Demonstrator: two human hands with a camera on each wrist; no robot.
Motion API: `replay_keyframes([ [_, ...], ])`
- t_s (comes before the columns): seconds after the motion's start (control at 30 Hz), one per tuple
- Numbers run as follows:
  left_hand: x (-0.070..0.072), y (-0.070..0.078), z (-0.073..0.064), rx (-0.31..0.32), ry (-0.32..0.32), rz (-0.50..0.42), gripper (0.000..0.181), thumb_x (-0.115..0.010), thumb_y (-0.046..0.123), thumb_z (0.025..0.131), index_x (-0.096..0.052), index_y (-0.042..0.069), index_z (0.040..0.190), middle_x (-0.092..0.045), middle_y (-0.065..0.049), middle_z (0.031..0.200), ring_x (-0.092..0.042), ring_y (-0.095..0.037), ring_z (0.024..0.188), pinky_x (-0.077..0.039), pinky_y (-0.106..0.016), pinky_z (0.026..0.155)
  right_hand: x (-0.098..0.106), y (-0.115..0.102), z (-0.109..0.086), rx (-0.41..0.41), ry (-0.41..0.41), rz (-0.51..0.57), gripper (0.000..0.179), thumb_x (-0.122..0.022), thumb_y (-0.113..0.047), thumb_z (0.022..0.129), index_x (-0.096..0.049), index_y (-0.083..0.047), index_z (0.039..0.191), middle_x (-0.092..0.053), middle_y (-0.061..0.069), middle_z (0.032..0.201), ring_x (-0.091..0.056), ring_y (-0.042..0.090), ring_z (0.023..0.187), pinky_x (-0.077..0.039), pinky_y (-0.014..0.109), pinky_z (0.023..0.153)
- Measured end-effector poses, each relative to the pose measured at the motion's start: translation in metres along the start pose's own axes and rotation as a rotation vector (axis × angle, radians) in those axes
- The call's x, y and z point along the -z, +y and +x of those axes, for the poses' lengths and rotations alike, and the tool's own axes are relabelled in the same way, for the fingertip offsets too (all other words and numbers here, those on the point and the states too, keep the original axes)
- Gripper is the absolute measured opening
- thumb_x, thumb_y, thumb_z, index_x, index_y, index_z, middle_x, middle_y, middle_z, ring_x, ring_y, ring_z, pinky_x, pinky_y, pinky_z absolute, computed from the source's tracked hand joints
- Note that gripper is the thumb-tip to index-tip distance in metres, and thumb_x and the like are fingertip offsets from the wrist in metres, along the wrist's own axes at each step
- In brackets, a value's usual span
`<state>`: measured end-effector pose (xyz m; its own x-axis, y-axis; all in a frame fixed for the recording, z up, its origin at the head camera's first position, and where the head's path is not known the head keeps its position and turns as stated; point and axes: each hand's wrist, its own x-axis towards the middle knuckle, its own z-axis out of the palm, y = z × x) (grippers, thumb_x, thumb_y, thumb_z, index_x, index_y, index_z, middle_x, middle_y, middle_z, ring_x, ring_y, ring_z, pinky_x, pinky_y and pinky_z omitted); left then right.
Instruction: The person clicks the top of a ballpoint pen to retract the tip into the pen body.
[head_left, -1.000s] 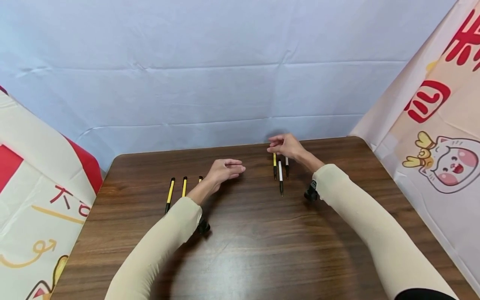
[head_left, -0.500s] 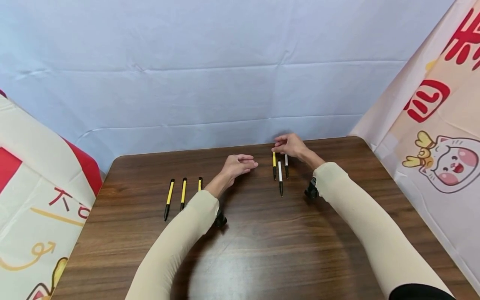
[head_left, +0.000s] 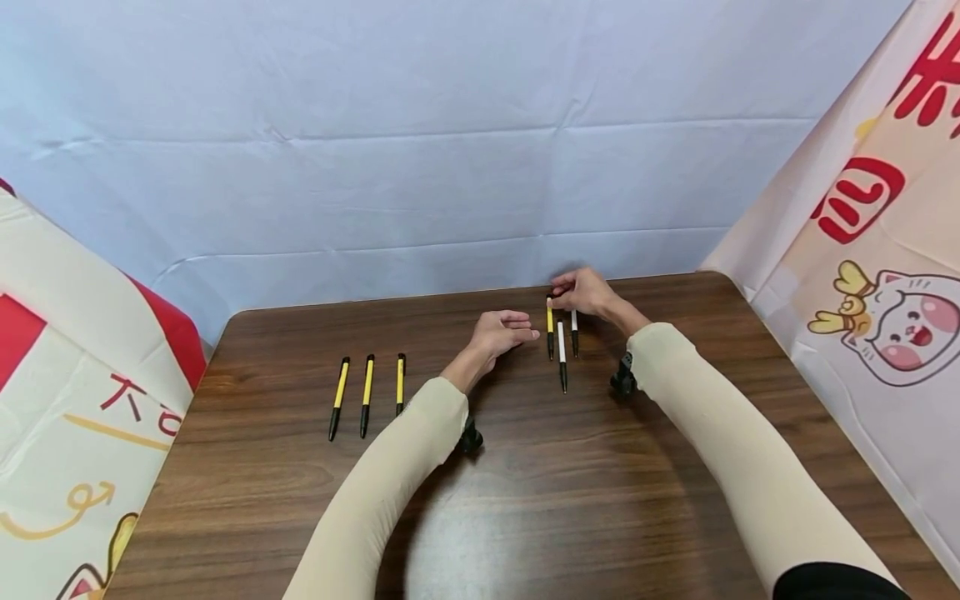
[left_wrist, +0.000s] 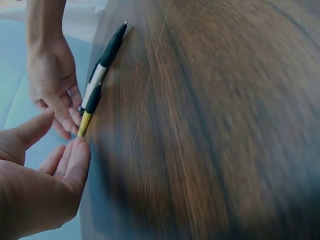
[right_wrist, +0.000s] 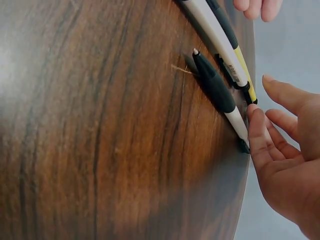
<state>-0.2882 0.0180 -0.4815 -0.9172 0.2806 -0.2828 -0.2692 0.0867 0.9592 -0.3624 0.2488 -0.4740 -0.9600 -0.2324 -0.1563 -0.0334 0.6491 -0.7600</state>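
Observation:
A yellow pen [head_left: 550, 321] with black ends lies at the back of the table, right of centre. Beside it are a white pen [head_left: 562, 350], set a little nearer, and another white pen [head_left: 575, 333] to the right. My right hand [head_left: 588, 293] hovers over the far ends of these pens. In the right wrist view its fingertips [right_wrist: 253, 108] are right at the yellow pen's end, with the thumb apart. My left hand [head_left: 498, 333] holds nothing and reaches in from the left, fingers extended and short of the yellow pen.
Three yellow pens with black ends lie in a row at left: a left one [head_left: 340, 396], a middle one [head_left: 367, 396] and a right one [head_left: 401, 379], partly behind the left sleeve. The wooden table [head_left: 585, 500] ends at a pale cloth backdrop [head_left: 420, 192].
My left hand has moved right, toward the yellow pen, uncovering more of the left row of pens. The right hand has shifted slightly right, showing more of the yellow pen's far end.

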Motion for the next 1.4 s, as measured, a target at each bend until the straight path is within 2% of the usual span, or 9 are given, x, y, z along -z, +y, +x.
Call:
replay_keyframes([
  [0.17, -0.007, -0.003, 0.004, -0.01, 0.029, 0.001, 0.049, -0.083, 0.001, 0.091, -0.067, -0.004, 0.137, -0.071, -0.018, 0.135, -0.07, -0.026, 0.121, -0.059, -0.036, 0.102, 0.001, 0.001, 0.002, 0.012, -0.007, -0.047, 0.053, -0.082, -0.014, 0.094, -0.064, 0.005, 0.14, -0.07, 0.024, 0.132, -0.074, 0.028, 0.103, -0.06, 0.024, 0.079],
  [0.27, -0.011, -0.005, 0.005, -0.017, 0.047, 0.021, 0.047, -0.083, 0.0, 0.091, -0.069, -0.004, 0.135, -0.072, -0.018, 0.132, -0.072, -0.025, 0.118, -0.06, -0.033, 0.1, 0.0, 0.001, 0.004, 0.018, -0.018, -0.05, 0.053, -0.083, -0.014, 0.094, -0.064, 0.006, 0.139, -0.07, 0.025, 0.131, -0.075, 0.03, 0.103, -0.061, 0.024, 0.079],
  [0.37, -0.015, -0.006, 0.006, -0.027, 0.062, 0.029, 0.046, -0.083, -0.001, 0.09, -0.069, -0.004, 0.134, -0.073, -0.018, 0.13, -0.073, -0.025, 0.117, -0.06, -0.031, 0.1, 0.0, 0.001, 0.006, 0.028, -0.022, -0.075, 0.054, -0.084, -0.014, 0.092, -0.065, 0.006, 0.138, -0.071, 0.024, 0.129, -0.073, 0.031, 0.107, -0.061, 0.027, 0.082],
  [0.63, -0.028, -0.008, 0.008, -0.04, 0.11, 0.033, 0.043, -0.084, -0.003, 0.088, -0.072, -0.002, 0.13, -0.076, -0.015, 0.124, -0.074, -0.023, 0.113, -0.061, -0.032, 0.097, -0.003, 0.001, 0.009, 0.048, -0.028, -0.139, 0.052, -0.085, -0.015, 0.091, -0.068, 0.005, 0.136, -0.072, 0.023, 0.128, -0.07, 0.035, 0.114, -0.06, 0.043, 0.095],
  [0.93, -0.042, -0.008, 0.01, -0.059, 0.194, 0.117, 0.042, -0.087, -0.005, 0.085, -0.074, -0.001, 0.124, -0.078, -0.015, 0.119, -0.075, -0.024, 0.11, -0.063, -0.034, 0.094, -0.005, 0.002, 0.011, 0.073, -0.039, -0.183, 0.051, -0.084, -0.013, 0.091, -0.068, 0.009, 0.134, -0.071, 0.027, 0.13, -0.069, 0.039, 0.112, -0.059, 0.045, 0.095],
  [1.03, -0.046, -0.007, 0.012, -0.052, 0.218, 0.143, 0.042, -0.088, -0.006, 0.083, -0.075, -0.001, 0.122, -0.078, -0.015, 0.116, -0.076, -0.024, 0.108, -0.063, -0.033, 0.093, -0.004, 0.001, 0.01, 0.059, -0.044, -0.183, 0.049, -0.084, -0.014, 0.092, -0.069, 0.008, 0.133, -0.072, 0.025, 0.128, -0.07, 0.036, 0.108, -0.059, 0.041, 0.09],
  [1.2, -0.052, -0.006, 0.017, -0.05, 0.255, 0.226, 0.04, -0.093, -0.003, 0.078, -0.078, 0.001, 0.115, -0.08, -0.01, 0.108, -0.076, -0.02, 0.099, -0.063, -0.03, 0.089, -0.003, 0.003, 0.01, 0.049, -0.046, -0.181, 0.045, -0.083, -0.014, 0.093, -0.07, 0.008, 0.13, -0.077, 0.023, 0.115, -0.07, 0.028, 0.093, -0.056, 0.03, 0.075],
  [1.4, -0.055, -0.008, 0.019, -0.075, 0.299, 0.317, 0.039, -0.096, 0.0, 0.076, -0.079, 0.003, 0.11, -0.081, -0.006, 0.101, -0.077, -0.017, 0.093, -0.063, -0.029, 0.088, -0.004, 0.003, 0.01, 0.068, -0.045, -0.183, 0.042, -0.085, -0.014, 0.091, -0.073, 0.006, 0.126, -0.078, 0.02, 0.11, -0.07, 0.024, 0.088, -0.053, 0.025, 0.072],
])
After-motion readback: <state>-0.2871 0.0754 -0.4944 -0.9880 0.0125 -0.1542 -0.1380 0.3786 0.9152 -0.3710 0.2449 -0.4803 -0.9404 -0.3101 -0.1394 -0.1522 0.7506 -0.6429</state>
